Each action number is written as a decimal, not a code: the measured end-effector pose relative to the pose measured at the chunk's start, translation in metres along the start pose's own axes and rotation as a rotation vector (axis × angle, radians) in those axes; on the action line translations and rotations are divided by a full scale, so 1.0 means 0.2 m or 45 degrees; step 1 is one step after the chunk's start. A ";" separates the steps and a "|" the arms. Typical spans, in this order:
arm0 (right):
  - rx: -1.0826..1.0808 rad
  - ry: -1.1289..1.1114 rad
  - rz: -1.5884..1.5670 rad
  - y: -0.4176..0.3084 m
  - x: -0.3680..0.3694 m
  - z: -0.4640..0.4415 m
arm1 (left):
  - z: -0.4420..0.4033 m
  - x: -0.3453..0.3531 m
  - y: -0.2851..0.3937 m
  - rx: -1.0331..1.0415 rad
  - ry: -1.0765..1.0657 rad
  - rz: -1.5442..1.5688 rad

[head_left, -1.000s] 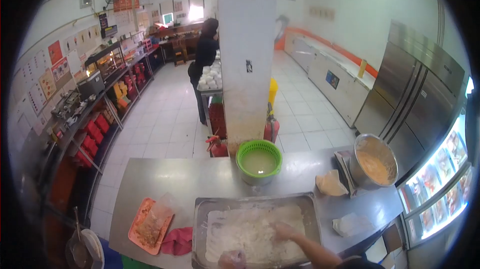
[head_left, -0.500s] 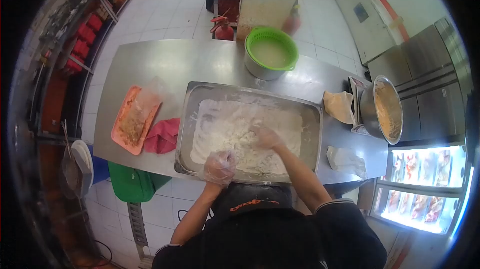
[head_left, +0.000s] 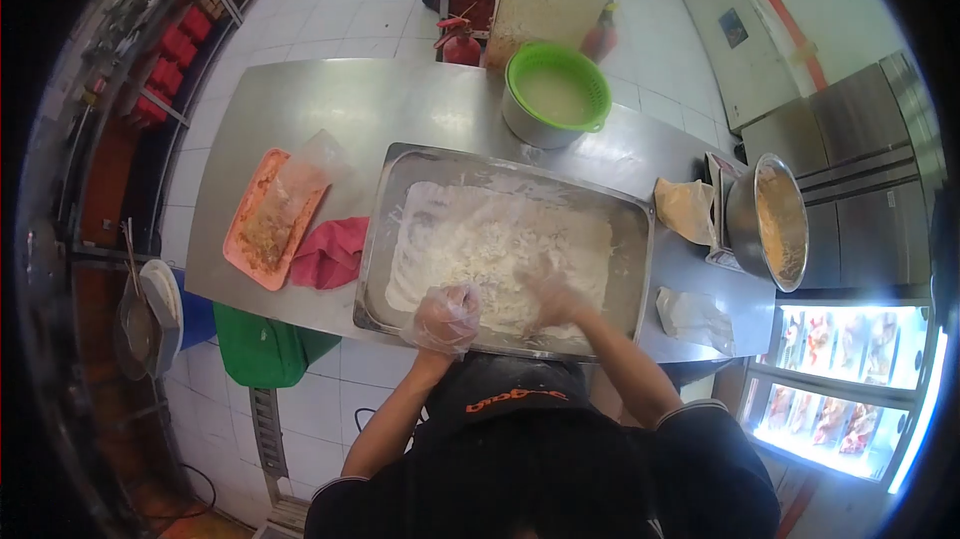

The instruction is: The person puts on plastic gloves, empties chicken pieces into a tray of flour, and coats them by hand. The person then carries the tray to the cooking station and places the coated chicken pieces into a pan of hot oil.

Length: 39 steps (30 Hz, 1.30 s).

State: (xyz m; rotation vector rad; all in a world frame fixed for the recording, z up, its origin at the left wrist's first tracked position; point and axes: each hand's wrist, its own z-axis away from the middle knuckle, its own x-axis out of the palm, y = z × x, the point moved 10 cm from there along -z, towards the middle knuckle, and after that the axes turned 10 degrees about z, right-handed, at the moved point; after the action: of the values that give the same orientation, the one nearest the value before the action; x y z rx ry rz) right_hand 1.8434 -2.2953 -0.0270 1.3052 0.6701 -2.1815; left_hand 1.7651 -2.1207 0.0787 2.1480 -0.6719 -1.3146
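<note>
A large steel tray (head_left: 648,269) holds a spread of white flour-like powder (head_left: 470,249) with small clumps in it. My left hand (head_left: 447,319), in a clear plastic glove, is curled into a fist over the tray's near left edge; whatever it may hold is hidden. Over the powder, right of the middle, my right hand (head_left: 555,297) is blurred by motion, its fingers apart and dusted white. Nothing shows in its grasp. Whether the fingertips touch the powder is hard to tell.
Left of the tray lie a pink cloth (head_left: 330,253) and an orange tray (head_left: 240,251) with a plastic bag on it. A green colander in a pot (head_left: 540,129) stands behind. On the right are a steel bowl (head_left: 740,224), a tan cloth-like piece (head_left: 684,211) and a white bag (head_left: 695,321).
My right hand has moved nearer to me and slightly right over the powder. My left hand stays closed near the tray's edge. The whole view has shifted slightly.
</note>
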 end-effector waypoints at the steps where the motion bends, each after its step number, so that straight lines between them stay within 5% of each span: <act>1: 0.065 -0.037 0.044 0.00 0.01 0.01 | 0.00 0.01 0.00 0.002 0.003 0.009; 5: -0.002 -0.082 -0.266 0.08 0.11 -0.03 | 0.04 0.04 -0.06 -0.053 -0.027 0.086; 7: 0.564 -0.135 -1.155 0.35 0.12 0.00 | 0.04 0.04 -0.07 -0.073 -0.019 0.050; 8: 0.555 -0.151 -1.150 0.38 0.11 -0.01 | 0.04 0.04 -0.07 -0.073 -0.018 0.101; 10: -0.082 0.123 -0.369 0.26 -0.11 -0.05 | 0.05 0.03 -0.06 -0.059 -0.031 0.154; 14: -0.076 0.329 -0.461 0.45 -0.22 -0.22 | 0.03 0.03 -0.05 -0.102 -0.016 0.146; 16: 0.812 0.147 -0.606 0.55 -0.26 -0.20 | 0.03 0.00 -0.05 -0.125 -0.012 0.134; 20: 0.916 0.291 0.106 0.52 0.02 -0.39 | 0.00 -0.03 -0.01 -0.099 0.034 0.108; 22: 0.522 0.169 -0.486 0.48 0.17 -0.50 | 0.03 -0.02 -0.03 -0.134 0.017 0.099; 25: 0.530 -0.104 -1.035 0.41 -0.03 -0.34 | 0.03 0.03 -0.09 -0.198 -0.030 0.077; 29: 0.778 0.340 -1.001 0.56 0.22 -0.22 | 0.03 0.03 -0.09 -0.204 -0.034 0.122; 31: 0.195 -0.117 -0.978 0.24 -0.03 -0.17 | 0.02 0.04 -0.08 -0.167 -0.055 0.144; 32: 0.214 -0.114 -0.987 0.29 0.02 -0.15 | 0.03 0.06 -0.09 -0.161 -0.081 0.105; 35: 1.127 0.408 -0.788 0.86 0.35 0.02 | 0.04 0.06 -0.06 -0.133 -0.085 0.033; 39: 0.700 0.265 0.452 0.57 1.12 -0.30 | 0.08 0.11 -0.11 -0.159 -0.065 0.004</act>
State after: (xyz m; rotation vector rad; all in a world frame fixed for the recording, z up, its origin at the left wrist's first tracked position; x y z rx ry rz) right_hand 1.8631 -2.3798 -0.2706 1.7815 -0.1154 -2.0121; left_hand 1.7625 -2.1217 0.0449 2.0198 -0.5968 -1.3765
